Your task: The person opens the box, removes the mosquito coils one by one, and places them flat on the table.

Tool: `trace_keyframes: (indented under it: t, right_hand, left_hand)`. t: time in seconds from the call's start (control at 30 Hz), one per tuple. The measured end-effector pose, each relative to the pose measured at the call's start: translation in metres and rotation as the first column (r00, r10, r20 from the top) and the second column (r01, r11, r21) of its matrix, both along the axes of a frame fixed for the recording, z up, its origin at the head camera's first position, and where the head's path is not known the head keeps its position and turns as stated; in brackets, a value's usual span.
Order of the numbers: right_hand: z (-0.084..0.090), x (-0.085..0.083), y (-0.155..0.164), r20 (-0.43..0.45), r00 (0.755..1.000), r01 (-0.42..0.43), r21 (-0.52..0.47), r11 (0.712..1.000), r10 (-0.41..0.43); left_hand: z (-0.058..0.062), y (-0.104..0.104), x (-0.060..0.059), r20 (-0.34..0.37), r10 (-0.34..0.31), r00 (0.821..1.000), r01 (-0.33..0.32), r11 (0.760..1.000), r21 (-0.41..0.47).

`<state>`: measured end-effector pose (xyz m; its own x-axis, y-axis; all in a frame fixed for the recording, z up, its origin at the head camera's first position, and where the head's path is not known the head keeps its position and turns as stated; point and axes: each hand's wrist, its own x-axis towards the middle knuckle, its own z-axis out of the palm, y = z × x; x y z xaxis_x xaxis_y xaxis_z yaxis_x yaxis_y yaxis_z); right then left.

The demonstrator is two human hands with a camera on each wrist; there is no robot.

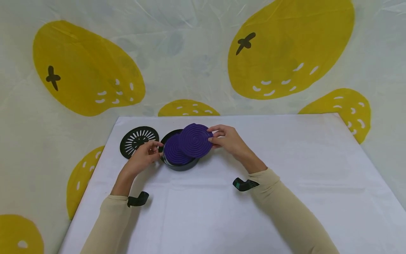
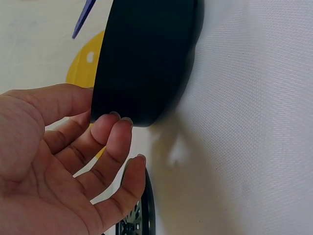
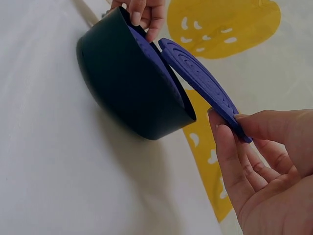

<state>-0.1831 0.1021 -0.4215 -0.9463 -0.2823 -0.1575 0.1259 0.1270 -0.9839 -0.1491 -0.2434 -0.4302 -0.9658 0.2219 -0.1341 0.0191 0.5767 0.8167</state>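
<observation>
Sleeves (image 1: 295,211) cross a white table (image 1: 196,218). The left hand (image 1: 144,158) pinches a black bowl (image 1: 180,167) at its rim; the right hand (image 1: 229,141) pinches a purple disc (image 1: 196,141), tilted partly over the bowl, where another disc (image 1: 172,151) lies. A slotted lid (image 1: 139,141) rests alongside; behind hangs a printed sheet (image 1: 190,70).

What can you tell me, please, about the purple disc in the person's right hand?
The purple disc is round and thin, with spiral ridges on its face, and looks like rubber or silicone. The right hand pinches its edge, holding it tilted over the dark container. In the head view it partly hides a second disc; rim contact is unclear.
</observation>
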Motion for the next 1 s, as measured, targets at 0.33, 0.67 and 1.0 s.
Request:
trace_keyframes:
  t: [0.33,0.67,1.0]
  right_hand:
    - [-0.004,-0.003,0.016,0.008,0.999,0.043,-0.022,0.999,-0.043]
    - [-0.007,-0.005,0.033,0.015,0.997,0.075,-0.011,0.997,-0.075]
    - [-0.006,-0.010,0.044,0.014,0.996,0.087,0.016,0.996,-0.087]
  left_hand:
    - [-0.002,-0.002,-0.001,0.002,-0.003,1.000,0.003,1.000,0.022]
    - [-0.002,0.000,0.000,0.006,0.002,1.000,-0.003,1.000,0.012]
    - [-0.002,0.000,0.001,0.015,0.006,1.000,-0.006,1.000,0.014]
